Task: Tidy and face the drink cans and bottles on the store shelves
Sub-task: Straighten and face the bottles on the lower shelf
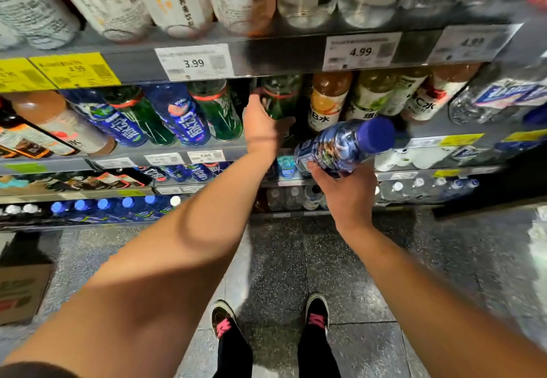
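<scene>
Facing work on the middle shelf (165, 155) was found partly complete at the time of inspection. To the left of the reaching arm, blue-labelled and green bottles stood in alternating order along the front edge, mostly with labels outward, though mixed by product; whether that mixing was intended could not be determined. The left hand (262, 124) was extended into the shelf bay with its fingers curled round the lower body of a green bottle (279, 96) that stood among the front row, thumb side toward the camera; the grip appeared firm, but the fingertips were hidden behind the bottle. The right hand (344, 182) was held clear of the shelving, in front of the lower tiers, and gripped a blue bottle (344, 144) by its base, the bottle tilted with its blue cap pointing up and to the right. In my judgement this bottle was out of its place and awaited a slot, probably one near the green bottle. To the right, the orange and pale-labelled juice bottles (328, 102) stood roughly fronted. Lower shelves showed rows of capped bottles too blurred to assess. Remaining work appeared to include seating the held bottle and checking the lower tiers.
</scene>
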`<move>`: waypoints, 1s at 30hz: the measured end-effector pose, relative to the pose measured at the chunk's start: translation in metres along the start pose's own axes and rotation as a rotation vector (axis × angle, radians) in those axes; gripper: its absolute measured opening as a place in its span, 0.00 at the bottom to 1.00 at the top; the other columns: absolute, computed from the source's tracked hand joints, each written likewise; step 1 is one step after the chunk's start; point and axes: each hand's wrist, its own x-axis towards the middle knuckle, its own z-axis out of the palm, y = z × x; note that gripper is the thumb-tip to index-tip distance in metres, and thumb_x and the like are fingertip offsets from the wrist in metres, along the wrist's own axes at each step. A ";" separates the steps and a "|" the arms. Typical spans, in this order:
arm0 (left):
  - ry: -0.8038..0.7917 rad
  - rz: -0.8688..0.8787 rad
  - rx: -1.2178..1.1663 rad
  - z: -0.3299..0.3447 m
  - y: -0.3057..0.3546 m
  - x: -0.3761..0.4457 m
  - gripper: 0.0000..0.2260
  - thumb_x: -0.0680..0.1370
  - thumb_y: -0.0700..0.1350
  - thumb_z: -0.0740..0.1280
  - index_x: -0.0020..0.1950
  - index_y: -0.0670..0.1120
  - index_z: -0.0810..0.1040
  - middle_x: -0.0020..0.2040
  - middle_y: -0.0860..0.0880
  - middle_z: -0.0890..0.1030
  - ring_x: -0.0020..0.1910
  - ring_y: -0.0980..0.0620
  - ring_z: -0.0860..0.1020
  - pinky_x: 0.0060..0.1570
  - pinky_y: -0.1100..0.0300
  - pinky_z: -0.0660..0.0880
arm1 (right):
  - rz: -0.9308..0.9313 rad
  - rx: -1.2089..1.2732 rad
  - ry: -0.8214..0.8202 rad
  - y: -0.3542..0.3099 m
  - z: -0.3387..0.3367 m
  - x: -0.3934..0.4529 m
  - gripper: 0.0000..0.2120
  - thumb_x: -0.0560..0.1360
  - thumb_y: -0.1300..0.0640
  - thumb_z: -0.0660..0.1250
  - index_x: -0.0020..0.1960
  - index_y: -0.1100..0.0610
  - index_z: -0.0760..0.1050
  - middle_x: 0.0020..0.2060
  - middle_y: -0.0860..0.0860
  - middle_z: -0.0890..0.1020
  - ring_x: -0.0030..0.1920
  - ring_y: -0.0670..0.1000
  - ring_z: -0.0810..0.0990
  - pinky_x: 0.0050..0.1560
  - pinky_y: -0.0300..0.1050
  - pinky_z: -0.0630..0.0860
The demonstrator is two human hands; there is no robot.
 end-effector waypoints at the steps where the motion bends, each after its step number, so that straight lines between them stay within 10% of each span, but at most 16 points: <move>1: -0.031 0.006 0.001 0.003 0.002 0.002 0.32 0.63 0.37 0.82 0.63 0.37 0.73 0.55 0.45 0.80 0.54 0.48 0.77 0.50 0.65 0.72 | -0.002 -0.002 0.004 0.001 0.000 0.000 0.30 0.67 0.55 0.80 0.64 0.63 0.72 0.51 0.47 0.83 0.50 0.30 0.79 0.52 0.24 0.72; 7: -0.041 0.093 -0.056 0.001 -0.009 -0.015 0.29 0.67 0.36 0.80 0.65 0.37 0.74 0.57 0.44 0.81 0.54 0.55 0.77 0.55 0.68 0.75 | -0.052 -0.033 0.005 0.003 0.005 -0.004 0.28 0.68 0.53 0.80 0.62 0.59 0.73 0.54 0.51 0.83 0.56 0.44 0.82 0.58 0.32 0.74; 13: 0.525 0.021 -0.070 -0.043 -0.045 -0.028 0.27 0.71 0.38 0.75 0.67 0.37 0.71 0.63 0.41 0.73 0.64 0.45 0.73 0.67 0.64 0.65 | -0.095 -0.072 -0.007 0.006 0.016 -0.015 0.26 0.68 0.53 0.80 0.60 0.60 0.74 0.54 0.49 0.82 0.57 0.38 0.80 0.60 0.33 0.73; 18: 0.423 -0.152 -0.044 -0.040 -0.041 0.003 0.41 0.70 0.45 0.79 0.76 0.38 0.62 0.73 0.40 0.68 0.74 0.44 0.66 0.76 0.54 0.58 | -0.072 -0.055 -0.047 0.004 0.027 -0.026 0.23 0.68 0.52 0.79 0.57 0.46 0.72 0.52 0.51 0.83 0.55 0.45 0.82 0.60 0.35 0.75; 23: 0.467 -0.148 0.084 -0.040 -0.042 0.021 0.32 0.71 0.47 0.78 0.70 0.40 0.71 0.66 0.43 0.73 0.67 0.45 0.71 0.64 0.62 0.61 | -0.043 -0.040 -0.070 0.007 0.028 -0.030 0.22 0.67 0.55 0.80 0.57 0.51 0.73 0.51 0.47 0.82 0.52 0.36 0.80 0.55 0.24 0.71; 30: 0.203 -0.010 0.003 -0.027 -0.049 0.008 0.27 0.62 0.48 0.80 0.59 0.45 0.79 0.54 0.49 0.78 0.50 0.54 0.77 0.59 0.57 0.76 | -0.016 -0.029 -0.061 0.015 0.030 -0.029 0.28 0.67 0.51 0.80 0.61 0.61 0.74 0.53 0.50 0.83 0.56 0.43 0.82 0.61 0.40 0.77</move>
